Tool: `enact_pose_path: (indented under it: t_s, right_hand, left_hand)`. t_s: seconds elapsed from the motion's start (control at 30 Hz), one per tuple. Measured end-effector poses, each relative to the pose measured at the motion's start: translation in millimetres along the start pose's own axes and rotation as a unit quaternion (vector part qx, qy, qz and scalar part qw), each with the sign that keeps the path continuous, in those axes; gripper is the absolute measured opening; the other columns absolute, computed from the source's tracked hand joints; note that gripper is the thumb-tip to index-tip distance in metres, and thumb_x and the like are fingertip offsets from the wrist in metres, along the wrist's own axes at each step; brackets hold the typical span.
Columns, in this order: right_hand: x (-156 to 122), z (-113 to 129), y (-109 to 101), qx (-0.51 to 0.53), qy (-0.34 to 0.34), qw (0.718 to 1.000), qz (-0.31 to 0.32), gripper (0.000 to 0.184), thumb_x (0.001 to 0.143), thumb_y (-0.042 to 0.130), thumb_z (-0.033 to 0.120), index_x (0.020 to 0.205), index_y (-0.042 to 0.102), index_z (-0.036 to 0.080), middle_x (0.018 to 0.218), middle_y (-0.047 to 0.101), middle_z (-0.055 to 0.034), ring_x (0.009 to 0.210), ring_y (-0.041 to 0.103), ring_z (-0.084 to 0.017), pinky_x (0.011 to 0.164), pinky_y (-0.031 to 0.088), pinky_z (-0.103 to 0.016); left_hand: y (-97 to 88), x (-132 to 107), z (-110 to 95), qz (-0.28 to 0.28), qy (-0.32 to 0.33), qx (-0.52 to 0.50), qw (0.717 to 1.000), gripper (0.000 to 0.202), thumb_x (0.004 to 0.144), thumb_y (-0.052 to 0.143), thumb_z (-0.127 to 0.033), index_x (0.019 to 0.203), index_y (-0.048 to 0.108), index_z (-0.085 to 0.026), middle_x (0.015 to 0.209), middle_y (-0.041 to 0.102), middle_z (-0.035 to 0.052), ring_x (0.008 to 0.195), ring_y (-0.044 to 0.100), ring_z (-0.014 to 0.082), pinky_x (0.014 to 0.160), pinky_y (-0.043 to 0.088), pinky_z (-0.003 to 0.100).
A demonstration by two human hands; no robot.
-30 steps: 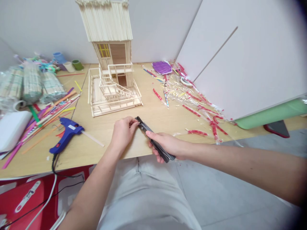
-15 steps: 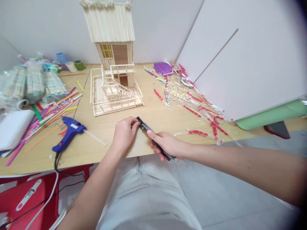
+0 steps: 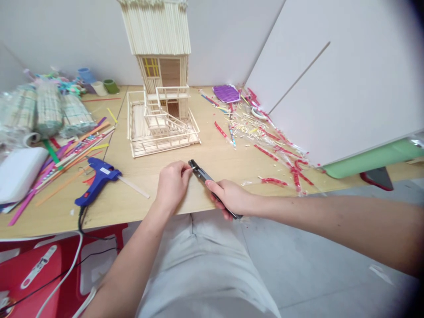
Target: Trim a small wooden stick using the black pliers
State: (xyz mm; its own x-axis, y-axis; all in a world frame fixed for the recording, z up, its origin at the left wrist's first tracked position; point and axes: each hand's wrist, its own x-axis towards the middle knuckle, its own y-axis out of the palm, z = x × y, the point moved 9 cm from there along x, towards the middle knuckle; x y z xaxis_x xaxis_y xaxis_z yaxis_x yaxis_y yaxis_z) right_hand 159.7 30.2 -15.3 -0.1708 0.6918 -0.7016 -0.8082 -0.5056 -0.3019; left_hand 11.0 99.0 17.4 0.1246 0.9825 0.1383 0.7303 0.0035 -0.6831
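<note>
1. The cutter (image 3: 201, 173) is gripped in the right hand (image 3: 230, 196), fingers wrapped around its handles at the near edge of the table (image 3: 221, 163); its nose is pointed forward and leftward, over the tabletop.
2. A pale piece (image 3: 194, 168) is pinched between the thumb and forefinger of the left hand (image 3: 172, 185), right beside the cutter's nose. A fingertip could be nipped if the handles were squeezed with the pinch so close, and the piece could be flicked away if it were held too loosely.
3. The glue gun (image 3: 101, 174) is laid to the left of the left hand, its cord (image 3: 80, 216) run over the table edge; it could be dragged off if the cord were snagged by an arm or a leg.
4. The house (image 3: 153, 84) is stood beyond both hands, not touched; its thin railings could be broken by a careless forward reach.
5. The lower handles are partly covered by the right hand, so how far they are pressed together cannot be told.
6. Most of the pale piece is hidden by the fingers; its length, and whether it is set between the blades, cannot be made out.
7. The roof's top is cut off by the upper border, and the scraps (image 3: 247, 121) at the right are too small to be told apart.
</note>
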Motion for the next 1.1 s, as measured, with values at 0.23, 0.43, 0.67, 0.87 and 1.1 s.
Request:
enact_pose_path:
  t_s: [0.23,0.43,0.67,0.87,1.1]
  right_hand:
    - [-2.7,1.5,-1.3,-0.021,0.003,1.0,-0.023,0.051,0.108,0.031,0.042,0.063,0.043,0.02,0.045,0.043,0.0063,0.028,0.046,-0.009,0.03,0.033,-0.021]
    - [-2.4,1.7,-4.8,-0.062,0.002,0.997,-0.037,0.051,0.107,0.034,0.047,0.064,0.043,0.021,0.041,0.044,0.0048,0.029,0.048,-0.011,0.032,0.035,-0.022]
    - [4.0,-5.9,-5.9,-0.065,-0.007,0.997,-0.047,0.05,0.105,0.034,0.054,0.067,0.045,0.021,0.04,0.047,0.0034,0.03,0.051,-0.013,0.032,0.038,-0.023]
    - [7.7,-8.4,-10.5,-0.107,-0.008,0.993,-0.053,0.052,0.101,0.034,0.064,0.073,0.046,0.022,0.042,0.053,0.0007,0.033,0.055,-0.016,0.033,0.04,-0.024]
    - [6.1,-3.1,-13.8,-0.145,-0.019,0.987,-0.071,0.054,0.1,0.035,0.067,0.073,0.048,0.021,0.039,0.05,0.0021,0.033,0.054,-0.015,0.036,0.038,-0.024]
  left_hand:
    - [-0.9,-1.8,0.9,-0.003,0.001,0.004,1.0,0.013,0.09,0.062,-0.023,0.084,0.073,-0.02,0.086,0.076,0.007,0.079,0.068,0.0226,0.08,0.05,0.035]
    - [-0.5,-2.0,2.1,-0.003,-0.003,0.002,1.0,0.013,0.089,0.061,-0.024,0.085,0.073,-0.021,0.086,0.076,0.0063,0.079,0.069,0.0221,0.081,0.05,0.035]
    - [-2.7,-2.4,-1.8,-0.009,0.005,0.011,1.0,0.014,0.09,0.06,-0.024,0.084,0.072,-0.02,0.085,0.076,0.0073,0.078,0.068,0.0227,0.079,0.049,0.035]
    - [-3.9,-3.7,-1.7,-0.012,0.0,0.012,1.0,0.014,0.089,0.06,-0.025,0.082,0.072,-0.021,0.083,0.076,0.0073,0.079,0.069,0.0232,0.08,0.05,0.035]
    - [-1.9,-3.6,1.7,-0.012,0.003,0.012,1.0,0.015,0.089,0.06,-0.023,0.082,0.072,-0.02,0.083,0.075,0.0081,0.079,0.068,0.0236,0.08,0.05,0.035]
